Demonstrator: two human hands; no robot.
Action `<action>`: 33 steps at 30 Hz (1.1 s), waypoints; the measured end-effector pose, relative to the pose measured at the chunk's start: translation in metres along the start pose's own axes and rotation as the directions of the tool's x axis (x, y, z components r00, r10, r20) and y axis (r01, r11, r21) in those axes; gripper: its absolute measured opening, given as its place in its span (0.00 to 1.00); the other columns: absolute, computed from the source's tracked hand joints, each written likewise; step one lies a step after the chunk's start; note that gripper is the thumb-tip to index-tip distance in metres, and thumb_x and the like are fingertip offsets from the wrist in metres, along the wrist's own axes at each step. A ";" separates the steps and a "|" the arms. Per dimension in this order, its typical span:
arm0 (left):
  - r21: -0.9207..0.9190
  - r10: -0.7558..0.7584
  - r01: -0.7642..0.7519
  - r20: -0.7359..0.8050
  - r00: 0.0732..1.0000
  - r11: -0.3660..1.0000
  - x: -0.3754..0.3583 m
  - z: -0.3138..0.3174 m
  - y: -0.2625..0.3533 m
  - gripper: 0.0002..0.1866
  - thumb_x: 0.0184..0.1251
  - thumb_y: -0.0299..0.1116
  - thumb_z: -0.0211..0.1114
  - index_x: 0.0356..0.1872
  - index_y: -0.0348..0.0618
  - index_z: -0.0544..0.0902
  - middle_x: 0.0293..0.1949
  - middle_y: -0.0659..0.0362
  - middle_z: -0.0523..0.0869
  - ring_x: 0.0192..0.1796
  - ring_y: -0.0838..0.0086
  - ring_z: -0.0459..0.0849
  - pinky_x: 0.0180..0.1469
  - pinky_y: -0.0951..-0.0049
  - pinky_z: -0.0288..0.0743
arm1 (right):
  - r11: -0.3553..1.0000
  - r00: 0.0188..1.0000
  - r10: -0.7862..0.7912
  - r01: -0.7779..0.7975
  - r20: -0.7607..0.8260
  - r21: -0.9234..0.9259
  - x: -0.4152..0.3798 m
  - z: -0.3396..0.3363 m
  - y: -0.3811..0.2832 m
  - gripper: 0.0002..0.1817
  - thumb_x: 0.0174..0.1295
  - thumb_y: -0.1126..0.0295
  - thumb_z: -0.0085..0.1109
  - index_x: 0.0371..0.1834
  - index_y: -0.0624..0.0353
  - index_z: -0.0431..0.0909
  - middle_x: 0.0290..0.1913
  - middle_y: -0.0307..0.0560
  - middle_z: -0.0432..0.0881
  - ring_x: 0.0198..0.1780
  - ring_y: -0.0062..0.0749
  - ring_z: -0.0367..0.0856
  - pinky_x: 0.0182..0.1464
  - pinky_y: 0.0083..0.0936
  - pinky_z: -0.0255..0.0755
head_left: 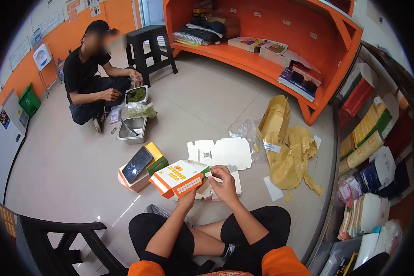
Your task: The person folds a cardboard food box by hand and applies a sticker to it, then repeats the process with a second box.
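Note:
A white and orange paper food box (177, 177) with yellow and orange lettering is held tilted above the floor in front of me. My left hand (187, 198) grips it from below, near its lower right corner. At the box's right end, my right hand (222, 182) has its fingers bent and pinched at a white flap, beside a bit of green. Flat unfolded white cartons (221, 152) lie just beyond the box, with more white card (237, 181) under my right hand. To the left, a dark phone (137, 164) rests on printed orange, yellow and green boxes (158, 161).
Torn brown wrapping paper (285, 154) and clear plastic (246, 133) lie to the right. Across the floor a person (89, 76) sits by metal pans (132, 130) with green contents in one. An orange shelf (257, 50) stands behind, black stools (149, 48) at back and front left.

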State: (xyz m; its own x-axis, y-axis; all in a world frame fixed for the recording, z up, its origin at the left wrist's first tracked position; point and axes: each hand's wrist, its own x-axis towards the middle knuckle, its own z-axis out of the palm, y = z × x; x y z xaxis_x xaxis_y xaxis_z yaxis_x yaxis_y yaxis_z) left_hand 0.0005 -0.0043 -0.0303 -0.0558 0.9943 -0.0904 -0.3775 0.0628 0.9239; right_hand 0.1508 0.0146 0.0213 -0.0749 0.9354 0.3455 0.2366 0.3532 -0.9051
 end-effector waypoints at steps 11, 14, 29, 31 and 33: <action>-0.183 -0.048 0.070 0.119 0.992 0.981 0.001 -0.001 0.004 0.31 0.69 0.40 0.63 0.68 0.43 0.64 0.65 0.55 0.69 0.66 0.69 0.70 0.69 0.65 0.63 | 0.995 0.999 0.009 -0.014 -0.054 -0.094 0.001 0.000 -0.024 0.05 0.59 0.78 0.60 0.31 0.69 0.74 0.46 0.47 0.75 0.42 0.31 0.83 0.41 0.25 0.84; 0.196 0.027 -0.039 0.066 0.997 0.980 -0.002 -0.009 -0.008 0.29 0.69 0.38 0.63 0.67 0.41 0.65 0.64 0.55 0.71 0.65 0.71 0.70 0.66 0.68 0.66 | 0.993 0.998 0.002 -0.010 -0.068 -0.116 0.000 0.002 -0.023 0.05 0.59 0.79 0.60 0.31 0.69 0.74 0.46 0.47 0.74 0.43 0.32 0.83 0.40 0.25 0.84; 0.383 0.125 -0.144 0.074 0.989 0.912 -0.002 -0.021 -0.022 0.21 0.71 0.34 0.60 0.61 0.37 0.73 0.58 0.51 0.77 0.60 0.65 0.75 0.63 0.65 0.68 | 0.999 0.997 0.037 -0.040 -0.069 -0.028 -0.007 0.007 -0.023 0.04 0.59 0.81 0.59 0.37 0.66 0.79 0.46 0.48 0.81 0.45 0.37 0.85 0.41 0.27 0.85; 0.594 0.212 -0.227 0.097 0.972 0.772 -0.005 -0.023 -0.026 0.21 0.70 0.36 0.61 0.60 0.38 0.74 0.58 0.51 0.78 0.60 0.65 0.75 0.62 0.66 0.69 | 0.998 0.998 0.007 -0.011 -0.062 -0.064 -0.007 0.008 -0.024 0.04 0.59 0.81 0.58 0.37 0.66 0.79 0.48 0.48 0.80 0.48 0.37 0.84 0.42 0.26 0.85; 0.633 0.207 -0.230 0.111 0.972 0.739 -0.005 -0.021 -0.023 0.21 0.70 0.36 0.61 0.60 0.39 0.74 0.58 0.51 0.77 0.60 0.65 0.75 0.62 0.66 0.69 | 0.999 0.999 -0.004 0.002 -0.037 -0.052 -0.007 0.006 -0.027 0.05 0.59 0.82 0.57 0.37 0.66 0.79 0.51 0.48 0.78 0.50 0.37 0.83 0.45 0.27 0.84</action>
State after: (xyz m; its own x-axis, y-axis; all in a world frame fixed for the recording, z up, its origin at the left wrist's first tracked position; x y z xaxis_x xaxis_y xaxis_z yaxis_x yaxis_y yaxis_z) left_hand -0.0099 -0.0124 -0.0585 -0.0295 0.9890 0.1447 0.3187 -0.1279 0.9392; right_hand 0.1394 -0.0013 0.0424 -0.0399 0.9327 0.3584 0.2869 0.3543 -0.8900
